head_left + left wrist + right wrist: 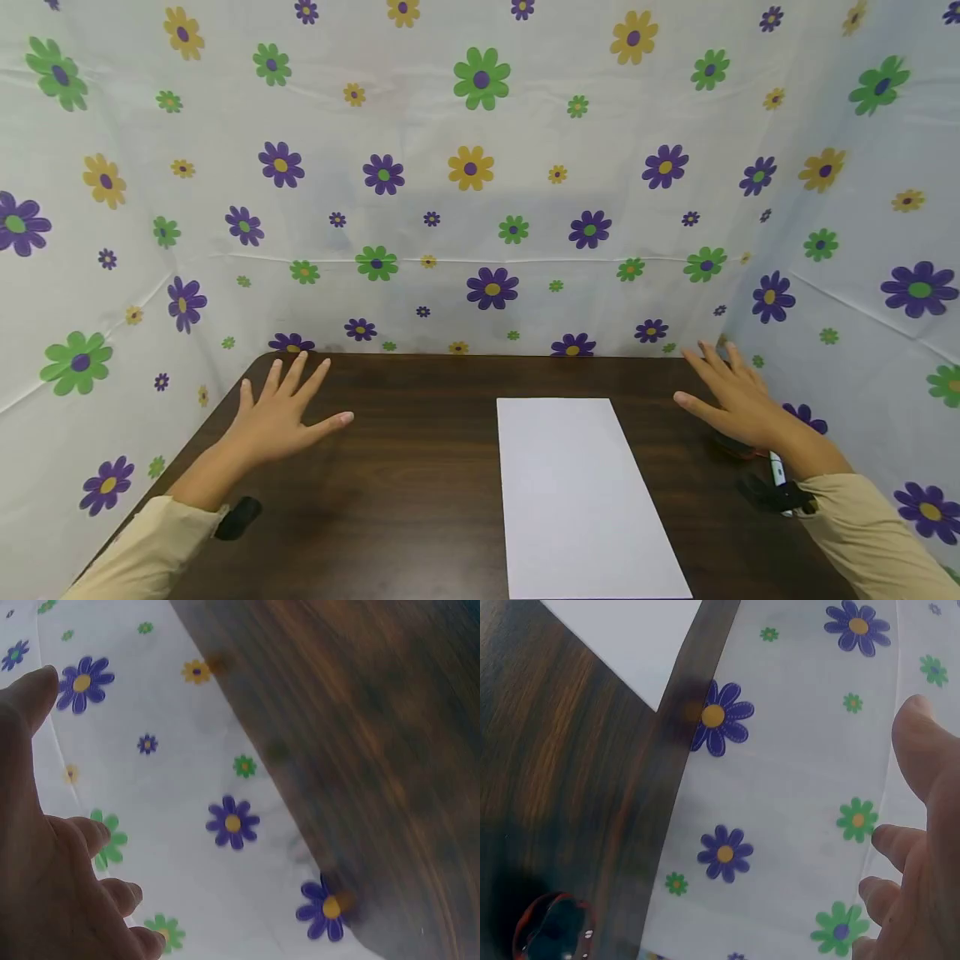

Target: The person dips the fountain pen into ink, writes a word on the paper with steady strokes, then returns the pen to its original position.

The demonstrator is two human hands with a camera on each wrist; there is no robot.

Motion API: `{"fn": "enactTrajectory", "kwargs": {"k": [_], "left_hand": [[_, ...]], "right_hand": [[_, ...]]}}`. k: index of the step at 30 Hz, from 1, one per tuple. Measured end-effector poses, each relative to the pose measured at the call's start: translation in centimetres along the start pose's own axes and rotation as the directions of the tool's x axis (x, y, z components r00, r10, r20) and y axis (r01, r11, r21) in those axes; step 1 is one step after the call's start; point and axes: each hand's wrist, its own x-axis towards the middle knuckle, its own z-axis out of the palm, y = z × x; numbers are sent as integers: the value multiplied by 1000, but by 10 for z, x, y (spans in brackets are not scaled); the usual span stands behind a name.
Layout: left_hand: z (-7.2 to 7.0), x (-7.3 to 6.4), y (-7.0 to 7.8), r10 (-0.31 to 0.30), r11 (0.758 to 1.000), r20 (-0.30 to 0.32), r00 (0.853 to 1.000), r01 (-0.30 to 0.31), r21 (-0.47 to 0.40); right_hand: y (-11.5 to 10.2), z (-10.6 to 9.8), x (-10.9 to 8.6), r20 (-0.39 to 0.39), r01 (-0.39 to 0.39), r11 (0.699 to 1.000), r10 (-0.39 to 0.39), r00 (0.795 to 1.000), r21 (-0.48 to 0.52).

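Observation:
My left hand (pixel 273 421) is held up over the left side of the dark wooden table (pixel 390 500), fingers spread and holding nothing. On the other side, my right hand (pixel 731 400) hovers above the table's right part, its fingers also apart and its palm bare. Between the hands, nearer the right one, a blank white sheet of paper (pixel 577 500) lies flat. Below the right hand sits a dark rounded object with a red rim (pixel 555 930), partly hidden in the head view; its kind is unclear. A white pen-like stick (pixel 777 469) lies beside the right wrist, partly covered by it.
White cloth with purple, green and yellow flowers (pixel 480 208) hangs behind the table and along both sides. The table's far edge (pixel 420 356) meets this cloth. Black straps with small devices (pixel 238 518) are worn at both wrists.

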Motion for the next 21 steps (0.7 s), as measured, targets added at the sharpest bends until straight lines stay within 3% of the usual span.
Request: {"fn": "enactTrajectory", "kwargs": {"k": [11,21], "left_hand": [[41,20,36,112,993,41,993,-110,-33],[86,39,85,238,970,112,965,-230,-76]], "right_hand": [[28,4,-22,7,-78,997,78,997,22],[55,20,-52,3,-158,987,158,987,23]]}}
